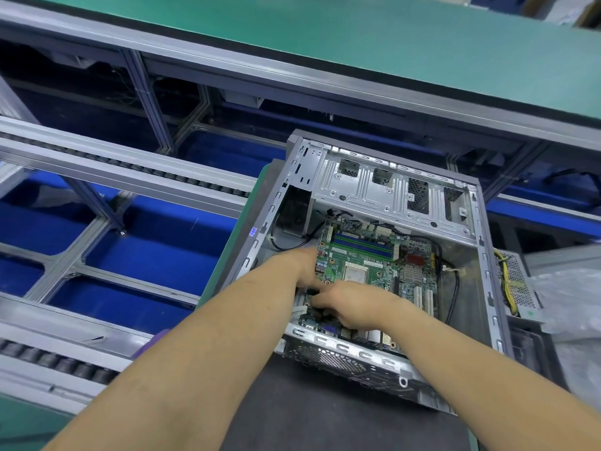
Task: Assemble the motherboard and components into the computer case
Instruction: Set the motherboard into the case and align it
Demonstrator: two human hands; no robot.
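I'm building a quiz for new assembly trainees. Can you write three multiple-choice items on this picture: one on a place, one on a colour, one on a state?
1. Where is the green motherboard?
A. Inside the open grey metal computer case
B. On the green shelf
C. In a blue bin

2. What colour are the long memory slots?
A. Red
B. Blue
C. Yellow

3. What are both hands doing?
A. Hanging idle
B. Working at the board's near edge
C. Lifting the case

Key: 1 A, the board lies within the case walls; 2 B, blue strips; 3 B, left hand and right hand meet there.
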